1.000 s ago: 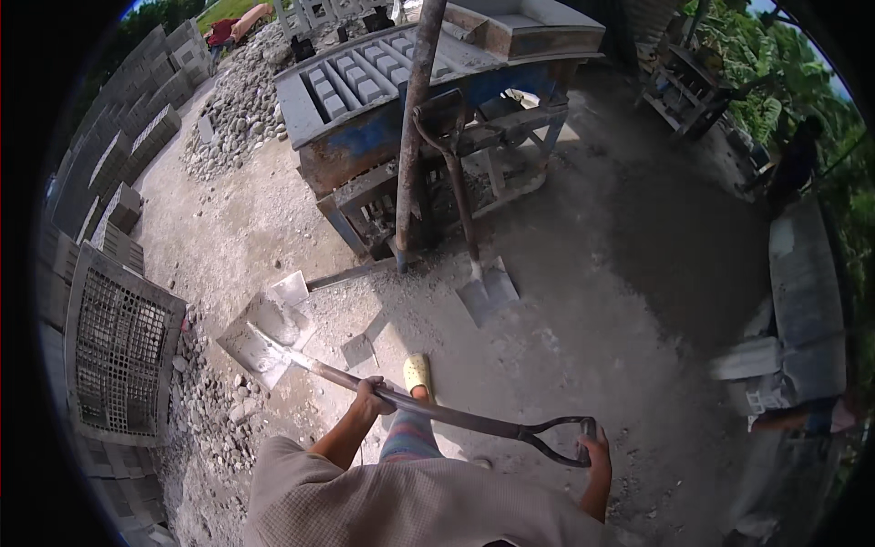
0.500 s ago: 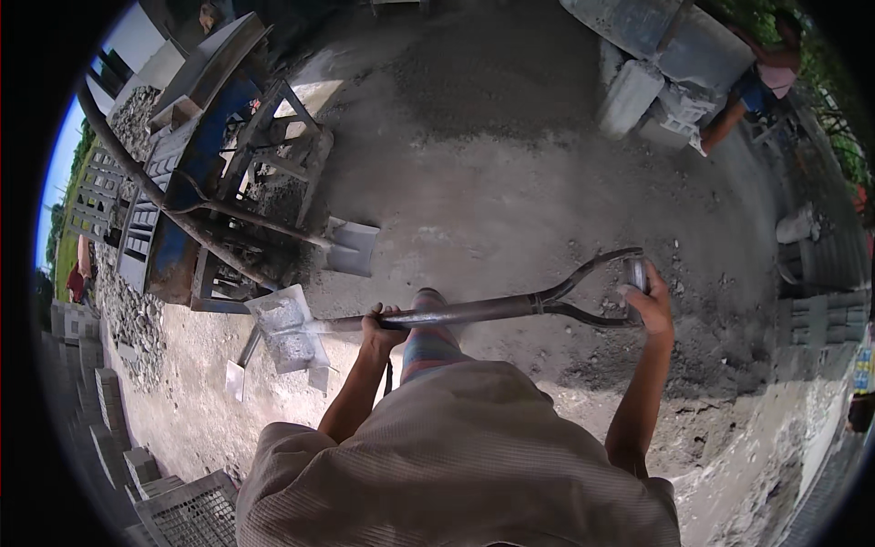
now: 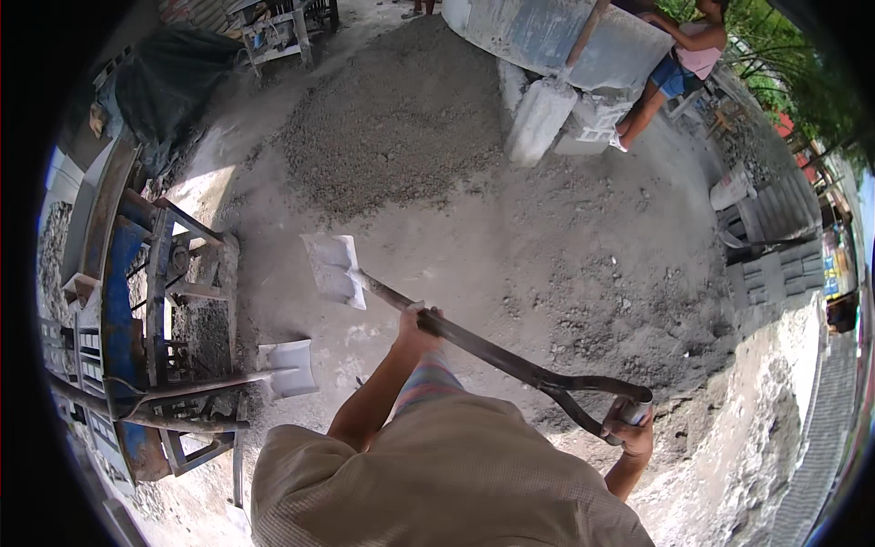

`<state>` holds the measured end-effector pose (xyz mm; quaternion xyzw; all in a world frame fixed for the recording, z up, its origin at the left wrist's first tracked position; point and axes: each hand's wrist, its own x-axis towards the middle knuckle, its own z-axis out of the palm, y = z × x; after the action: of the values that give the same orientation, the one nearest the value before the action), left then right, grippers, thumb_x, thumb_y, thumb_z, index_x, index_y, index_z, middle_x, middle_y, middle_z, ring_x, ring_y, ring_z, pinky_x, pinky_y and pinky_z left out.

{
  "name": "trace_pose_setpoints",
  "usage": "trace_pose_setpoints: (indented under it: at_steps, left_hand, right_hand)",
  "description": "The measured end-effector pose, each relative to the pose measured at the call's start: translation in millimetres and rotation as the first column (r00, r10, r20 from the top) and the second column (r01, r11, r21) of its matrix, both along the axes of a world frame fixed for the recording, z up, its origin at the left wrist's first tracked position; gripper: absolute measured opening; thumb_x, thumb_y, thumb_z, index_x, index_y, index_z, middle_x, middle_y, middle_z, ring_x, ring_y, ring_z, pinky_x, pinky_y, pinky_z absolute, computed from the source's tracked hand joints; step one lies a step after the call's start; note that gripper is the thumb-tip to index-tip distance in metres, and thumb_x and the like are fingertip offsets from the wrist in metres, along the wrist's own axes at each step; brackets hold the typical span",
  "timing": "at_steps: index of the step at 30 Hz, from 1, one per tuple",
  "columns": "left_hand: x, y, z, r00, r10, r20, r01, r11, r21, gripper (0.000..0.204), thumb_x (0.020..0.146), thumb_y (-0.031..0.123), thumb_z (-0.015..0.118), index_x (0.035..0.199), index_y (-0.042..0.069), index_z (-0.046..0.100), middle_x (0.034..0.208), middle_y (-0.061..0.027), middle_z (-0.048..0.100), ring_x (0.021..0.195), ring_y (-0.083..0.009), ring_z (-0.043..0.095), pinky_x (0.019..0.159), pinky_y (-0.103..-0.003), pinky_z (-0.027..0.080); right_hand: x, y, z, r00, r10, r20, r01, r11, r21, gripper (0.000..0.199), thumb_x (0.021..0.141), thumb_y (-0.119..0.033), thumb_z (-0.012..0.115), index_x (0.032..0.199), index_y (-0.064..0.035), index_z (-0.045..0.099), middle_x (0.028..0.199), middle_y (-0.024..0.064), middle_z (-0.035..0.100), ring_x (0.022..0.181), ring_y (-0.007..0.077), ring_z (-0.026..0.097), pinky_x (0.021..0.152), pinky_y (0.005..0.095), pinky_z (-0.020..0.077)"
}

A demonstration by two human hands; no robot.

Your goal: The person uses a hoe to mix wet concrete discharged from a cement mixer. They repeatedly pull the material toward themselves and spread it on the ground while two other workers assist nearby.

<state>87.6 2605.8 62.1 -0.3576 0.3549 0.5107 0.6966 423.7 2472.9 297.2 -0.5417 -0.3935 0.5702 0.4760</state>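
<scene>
— Where to find the shovel (image 3: 497,353)?

— Right in front of the body, slanting from lower right up to the left, over grey ground (image 3: 437,223).

— And where to take hold?

— Nearest, at the bar (image 3: 635,412) across the forked end: wrapped there by the right fingers (image 3: 627,434). Then farther along the shaft, nearer the blade (image 3: 335,270) than the bar: gripped there by the left fingers (image 3: 413,321).

— Heavy?

— Moderately, at a guess, and probably most toward the blade. Best carried with both holds well apart, lifting low on the shaft and steering from the bar.

— Likely to bend or break?

— Hardly. Apparently stiff and sturdy all along, so free to be handled roughly.

— Slippery?

— Perhaps, on the smooth-looking bar and dark shaft. Worth squeezing firmly against twisting.

— Loaded?

— Pale over the blade, without any clear heap. Impossible to tell whether touching the ground or just above.

— And beyond?

— To the left, another shovel (image 3: 292,367), with handle reaching across the blue stand (image 3: 126,264). Farther off, a dark grey pile (image 3: 392,118), then a big drum (image 3: 538,35), with a person (image 3: 700,62) just beside.
</scene>
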Motion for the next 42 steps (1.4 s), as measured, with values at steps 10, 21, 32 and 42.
trace_pose_setpoints:
  at_steps: [10, 21, 32, 42]
  left_hand:
    - [8.1, 169.0, 10.2, 0.919, -0.394, 0.024, 0.364, 0.87, 0.333, 0.011, 0.071, 0.013, 0.056, 0.076, 0.005, 0.051, 0.07, -0.0062, 0.055, 0.068, -0.0193, 0.055, 0.067, -0.037, 0.045]
    - [0.4, 224.7, 28.0, 0.932, -0.297, -0.21, 0.349, 0.893, 0.283, 0.027, 0.073, 0.031, 0.054, 0.086, 0.007, 0.05, 0.08, -0.0039, 0.056, 0.073, -0.0172, 0.055, 0.072, -0.031, 0.044]
    - [64.3, 337.0, 52.6, 0.964, -0.034, -0.264, 0.142, 0.905, 0.402, 0.021, 0.076, 0.028, 0.053, 0.079, 0.007, 0.051, 0.068, -0.0043, 0.053, 0.065, -0.0172, 0.053, 0.06, -0.028, 0.044]
    - [88.4, 388.4, 21.4, 0.729, 0.18, -0.661, 0.205, 0.863, 0.461, 0.025, 0.081, 0.028, 0.045, 0.075, 0.005, 0.05, 0.065, -0.0055, 0.053, 0.061, -0.0179, 0.052, 0.057, -0.03, 0.043]
  right_hand:
    - [-169.8, 182.7, -12.3, 0.483, 0.256, 0.837, -0.694, 0.695, 0.188, 0.024, 0.052, -0.007, 0.059, 0.074, -0.0082, 0.049, 0.066, 0.0053, 0.056, 0.059, 0.027, 0.054, 0.051, 0.0345, 0.0422]
    - [-206.3, 327.3, -26.8, 0.36, 0.434, 0.826, -0.86, 0.497, 0.113, 0.019, 0.06, -0.004, 0.052, 0.078, -0.0034, 0.046, 0.067, 0.0107, 0.055, 0.062, 0.0288, 0.056, 0.053, 0.0388, 0.044]
    - [-143.5, 505.9, -5.8, 0.171, 0.566, 0.807, -0.985, 0.121, 0.123, 0.021, 0.058, -0.008, 0.055, 0.077, -0.0031, 0.047, 0.067, 0.0134, 0.056, 0.062, 0.0293, 0.057, 0.054, 0.0397, 0.0439]
    - [-107.2, 582.5, 2.0, 0.144, 0.599, 0.788, -0.989, 0.058, 0.136, 0.029, 0.06, -0.013, 0.056, 0.087, -0.0047, 0.049, 0.071, 0.0145, 0.057, 0.066, 0.0308, 0.057, 0.059, 0.0398, 0.0452]
